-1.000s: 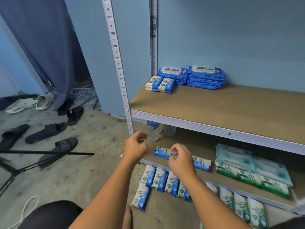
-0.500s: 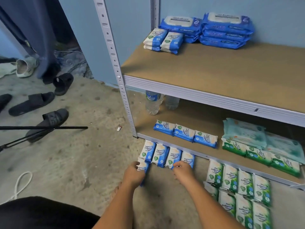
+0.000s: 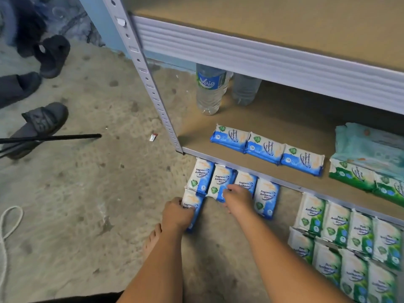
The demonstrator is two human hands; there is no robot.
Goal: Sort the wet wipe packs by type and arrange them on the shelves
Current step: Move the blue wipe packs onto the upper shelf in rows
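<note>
Left hand grips the lone blue pack on the floor, and right hand curls its fingers onto the row's second blue pack, just in front of the bottom shelf. Three shelved blue packs lie side by side there, with green packs on the floor at right.

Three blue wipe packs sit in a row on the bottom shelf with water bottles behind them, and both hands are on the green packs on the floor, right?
Not quite: in the head view the left hand and right hand are on the blue packs on the floor; the green packs lie untouched to the right. The shelf row and water bottles are as you say.
</note>
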